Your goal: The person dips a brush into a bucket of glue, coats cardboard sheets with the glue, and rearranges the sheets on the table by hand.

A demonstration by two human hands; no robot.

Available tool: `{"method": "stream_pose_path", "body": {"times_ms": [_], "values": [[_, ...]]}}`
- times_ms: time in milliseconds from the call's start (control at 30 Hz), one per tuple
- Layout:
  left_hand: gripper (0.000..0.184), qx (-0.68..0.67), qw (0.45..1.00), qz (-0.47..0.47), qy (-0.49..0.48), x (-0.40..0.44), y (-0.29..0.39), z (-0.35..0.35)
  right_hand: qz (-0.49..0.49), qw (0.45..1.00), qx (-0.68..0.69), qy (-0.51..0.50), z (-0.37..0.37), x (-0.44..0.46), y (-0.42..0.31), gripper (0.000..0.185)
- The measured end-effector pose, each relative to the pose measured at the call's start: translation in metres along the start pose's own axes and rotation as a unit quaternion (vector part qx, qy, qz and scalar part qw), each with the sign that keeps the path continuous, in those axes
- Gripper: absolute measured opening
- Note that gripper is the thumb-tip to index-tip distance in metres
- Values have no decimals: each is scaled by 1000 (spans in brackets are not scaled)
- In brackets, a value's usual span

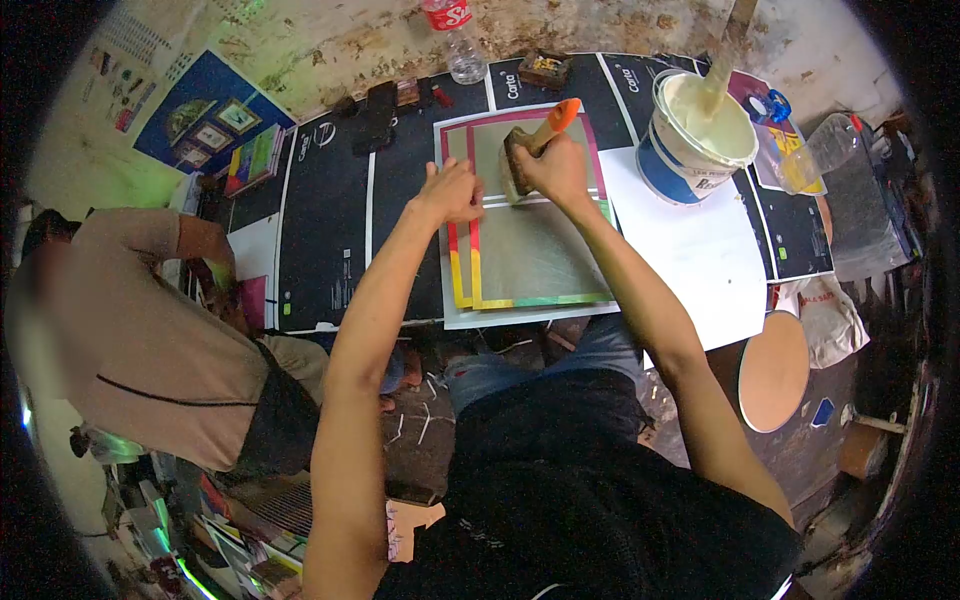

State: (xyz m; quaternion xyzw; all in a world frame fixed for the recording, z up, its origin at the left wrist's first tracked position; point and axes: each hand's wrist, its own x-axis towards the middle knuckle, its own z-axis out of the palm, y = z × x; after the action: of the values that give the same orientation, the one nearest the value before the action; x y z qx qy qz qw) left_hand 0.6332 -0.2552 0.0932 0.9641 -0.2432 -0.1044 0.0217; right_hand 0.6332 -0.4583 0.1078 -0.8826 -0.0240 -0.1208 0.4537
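Observation:
My right hand [556, 170] grips a wide paintbrush [518, 165] with an orange-tipped handle [563, 113]. Its bristles rest on the upper part of a grey sheet [540, 255] bordered in red, yellow and green. Fingers curled, my left hand [456, 192] is at the left border of this sheet; what it may be pinching is hidden. Another coloured-edge sheet [461, 280] shows under the left side of the grey one, and a larger white sheet [452, 318] lies beneath both.
Right of the sheets, a white-and-blue bucket [670, 165] of pale paste with a stick [728, 50] stands by white paper [690, 270]. A plastic bottle [464, 55] and small box [545, 68] are at the back. A co-worker [170, 330] sits at left.

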Motion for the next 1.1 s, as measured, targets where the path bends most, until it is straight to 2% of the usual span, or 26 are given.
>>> {"method": "stream_pose_path", "body": {"times_ms": [100, 167, 300, 333, 400, 467, 533, 600, 667, 733, 767, 800, 833, 867, 900, 967, 1000, 1033, 1067, 1100], "values": [[25, 20, 1000, 17, 1, 3, -4, -1, -10, 999, 30, 5, 9, 1, 0, 33], [26, 29, 999, 41, 16, 2, -4, 0, -4, 1000, 4, 2, 18, -3, -3, 34], [28, 18, 1000, 14, -13, 3, -1, -2, 19, 999, 22, -44, 3, -11, 14, 37], [28, 25, 999, 16, -11, 4, 0, -2, 38, 999, 19, -30, -3, -12, 20, 38], [27, 36, 999, 13, -7, 2, 2, -3, 72, 997, 13, -10, -22, -15, 49, 40], [27, 28, 999, 17, -3, 0, 2, -4, 51, 996, -72, 5, -37, -14, 91, 43], [26, 22, 1000, 21, 2, -1, 1, -2, 28, 999, -24, 40, -82, -29, 82, 45], [26, 17, 999, 26, 11, -1, -1, -1, 53, 993, -86, 54, -107, -39, 99, 42], [26, 33, 999, 27, 2, -1, 0, -3, 66, 989, -55, 120, -133, -67, 100, 35], [25, 43, 999, 24, 1, -5, -4, -7, 66, 982, 22, 175, -166, -102, 105, 29], [24, 43, 999, 19, 3, -9, -10, -7, 54, 984, 17, 169, -183, -122, 140, 24], [24, 44, 999, 14, 2, -16, -16, -7, 133, 964, 156, 172, -206, -145, 117, 23], [26, 50, 999, 4, 3, -24, -23, -7, 125, 972, 60, 191, -228, -169, 140, 30], [28, 57, 998, -3, 4, -31, -31, -6, 145, 972, -13, 184, -253, -190, 113, 38], [29, 65, 998, -7, 6, -37, -39, -5, 153, 962, 29, 223, -262, -206, 113, 36], [35, -94, 992, -48, 68, -48, -70, 18, 158, 933, 113, 302, -281, -237, 114, 32], [38, -172, 978, -66, 99, -49, -83, 30, 196, 924, 89, 317, -295, -253, 129, 29], [42, -305, 934, -161, 89, -50, -91, 39, 234, 912, 67, 330, -308, -268, 143, 26], [39, -504, 805, -309, 53, -57, -76, 27, 220, 904, 70, 361, -317, -279, 166, 27], [36, -574, 747, -333, 35, -58, -73, 24, 214, 891, 118, 382, -319, -279, 170, 28]]}}
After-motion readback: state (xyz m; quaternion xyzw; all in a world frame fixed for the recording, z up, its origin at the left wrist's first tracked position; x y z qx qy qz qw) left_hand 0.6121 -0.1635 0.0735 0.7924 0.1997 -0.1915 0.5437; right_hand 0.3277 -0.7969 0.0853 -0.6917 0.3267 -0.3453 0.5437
